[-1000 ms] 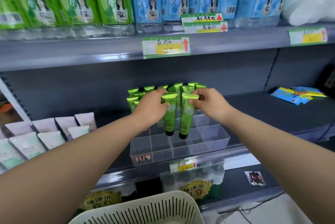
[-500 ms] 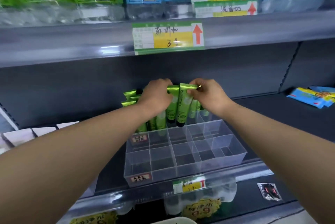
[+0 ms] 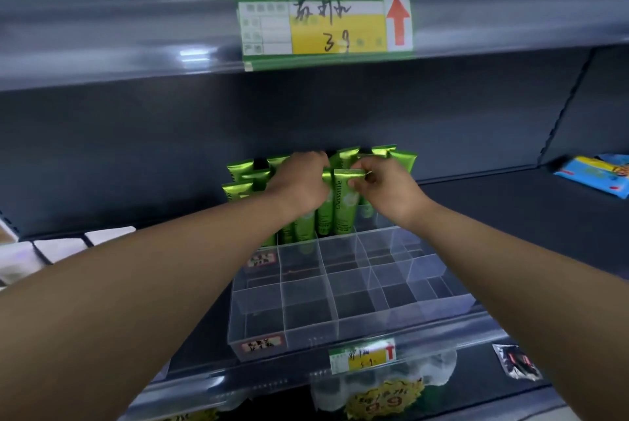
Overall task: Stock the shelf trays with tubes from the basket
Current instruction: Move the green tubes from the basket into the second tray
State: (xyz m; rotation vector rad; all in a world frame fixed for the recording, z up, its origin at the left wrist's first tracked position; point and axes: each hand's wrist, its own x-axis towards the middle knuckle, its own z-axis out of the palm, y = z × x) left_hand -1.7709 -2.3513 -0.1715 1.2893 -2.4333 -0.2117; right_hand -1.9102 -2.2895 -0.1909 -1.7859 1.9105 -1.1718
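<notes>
Two hands held glossy green tubes upright over the far row of a clear divided tray (image 3: 340, 320) on a dark shelf. The right hand (image 3: 386, 192) pinched the flat crimped top of a tube (image 3: 343, 206) lettered "Chamomile". The left hand (image 3: 299, 182) curled round its neighbour (image 3: 325, 216), touching its left side. More green tubes (image 3: 238, 191) stood at the far left.

shelf (image 3: 493, 209) | clr tray (image 3: 340, 325) ctr | blue pkts (image 3: 592, 177) R | white tubes (image 3: 61, 247) L
</notes>
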